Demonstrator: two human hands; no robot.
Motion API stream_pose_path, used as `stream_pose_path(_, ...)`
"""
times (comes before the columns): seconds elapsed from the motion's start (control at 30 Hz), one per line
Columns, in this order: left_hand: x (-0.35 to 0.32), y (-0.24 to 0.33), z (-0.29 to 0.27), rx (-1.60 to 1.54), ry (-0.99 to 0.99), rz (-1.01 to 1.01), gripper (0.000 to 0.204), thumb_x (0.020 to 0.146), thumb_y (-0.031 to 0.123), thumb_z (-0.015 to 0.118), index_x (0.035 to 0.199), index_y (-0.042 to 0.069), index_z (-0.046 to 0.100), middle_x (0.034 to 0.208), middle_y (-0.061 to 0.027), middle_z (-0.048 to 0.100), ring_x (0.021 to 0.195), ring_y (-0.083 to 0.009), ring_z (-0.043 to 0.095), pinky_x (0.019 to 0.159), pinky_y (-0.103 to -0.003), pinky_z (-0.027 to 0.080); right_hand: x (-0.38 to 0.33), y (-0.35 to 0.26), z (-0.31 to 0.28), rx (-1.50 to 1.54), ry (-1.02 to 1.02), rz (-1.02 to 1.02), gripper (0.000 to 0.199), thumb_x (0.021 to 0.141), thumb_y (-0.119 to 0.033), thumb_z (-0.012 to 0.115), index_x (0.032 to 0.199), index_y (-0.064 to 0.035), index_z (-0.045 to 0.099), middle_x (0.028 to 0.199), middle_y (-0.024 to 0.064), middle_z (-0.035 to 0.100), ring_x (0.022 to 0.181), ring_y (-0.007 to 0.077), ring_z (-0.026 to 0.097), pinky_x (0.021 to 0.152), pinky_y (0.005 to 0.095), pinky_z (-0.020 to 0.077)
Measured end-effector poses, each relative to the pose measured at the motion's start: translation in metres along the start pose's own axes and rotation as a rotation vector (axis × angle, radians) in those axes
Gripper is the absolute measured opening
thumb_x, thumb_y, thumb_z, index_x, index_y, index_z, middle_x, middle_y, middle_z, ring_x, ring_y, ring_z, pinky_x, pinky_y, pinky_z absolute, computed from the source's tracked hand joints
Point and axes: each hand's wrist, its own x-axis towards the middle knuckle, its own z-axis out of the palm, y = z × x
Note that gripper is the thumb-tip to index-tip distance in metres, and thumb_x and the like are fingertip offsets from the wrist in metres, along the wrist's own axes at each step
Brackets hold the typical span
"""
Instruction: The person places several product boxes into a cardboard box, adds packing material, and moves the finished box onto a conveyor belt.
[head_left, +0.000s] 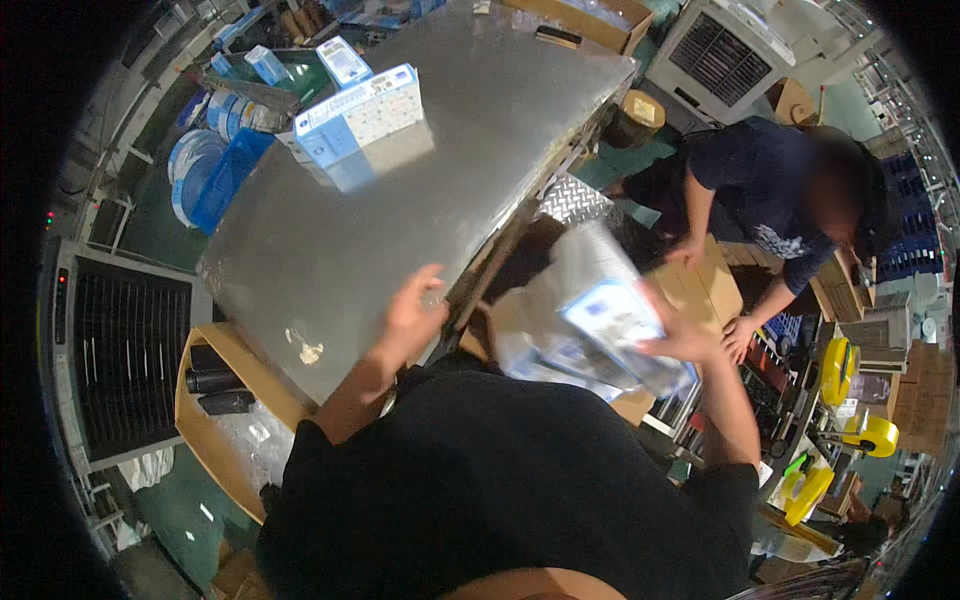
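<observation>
My right hand (684, 338) grips a clear plastic bag (590, 310) holding a white and blue packet, blurred by motion, above an open cardboard box (632, 405). My left hand (412, 310) rests with spread fingers on the near edge of a steel table (400, 190) and holds nothing. A blue and white carton (360, 112) stands at the table's far left. My black shirt fills the lower middle of the view.
Another person in a dark shirt (760, 190) bends over a brown cardboard box (700, 285) on the right. A cardboard box with dark bottles (215, 385) sits at lower left beside a black grille unit (125, 350). Yellow tape dispensers (865, 430) lie at right.
</observation>
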Motion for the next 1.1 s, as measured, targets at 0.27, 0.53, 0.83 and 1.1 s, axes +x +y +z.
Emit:
stream_pose_path(0.27,-0.036,-0.010,0.026,0.271,0.159,-0.062,0.040,0.077,0.012,0.073,0.115,0.008,0.061,0.116,-0.0169,0.056,0.105,-0.0311,0.056,0.087,-0.037,0.047,0.133,0.137,0.130,-0.275,0.111,0.677,0.059,0.090,-0.042,0.050,0.136,-0.0077,0.043,0.132,0.0267,0.050,0.127,0.0415,0.042,0.107,0.0462,0.0318)
stream_pose_path(0.53,-0.129,-0.061,-0.009,0.418,0.142,-0.556,0.047,0.074,0.029,0.073,0.114,0.007,0.062,0.116,-0.0180,0.059,0.113,-0.0352,0.052,0.099,-0.045,0.039,0.126,0.209,0.227,-0.501,-0.153,0.660,0.134,0.055,-0.062,0.081,0.152,-0.0133,0.002,0.156,0.0187,-0.001,0.144,0.0411,0.004,0.109,0.0588,0.0257)
stream_pose_path(0.83,-0.051,-0.180,-0.110,-0.006,0.441,-0.503,0.069,0.082,0.033,0.072,0.138,0.006,0.042,0.135,-0.0182,0.043,0.125,-0.0325,0.044,0.106,-0.042,0.035,0.157,0.168,0.232,-0.264,0.080,0.785,0.085,0.082,-0.057,0.060,0.145,-0.0067,0.034,0.146,0.0251,0.034,0.136,0.0386,0.032,0.108,0.0515,0.0301)
stream_pose_path(1.1,0.240,-0.207,-0.265,-0.363,0.526,-0.824,0.072,0.084,0.037,0.070,0.137,0.000,0.038,0.089,-0.0162,0.063,0.085,-0.0194,0.065,0.064,-0.031,0.053,0.164,0.064,0.154,0.183,0.912,0.459,0.036,0.092,-0.014,0.061,0.123,0.0021,0.053,0.120,0.0159,0.054,0.110,0.0274,0.054,0.094,0.0369,0.0441)
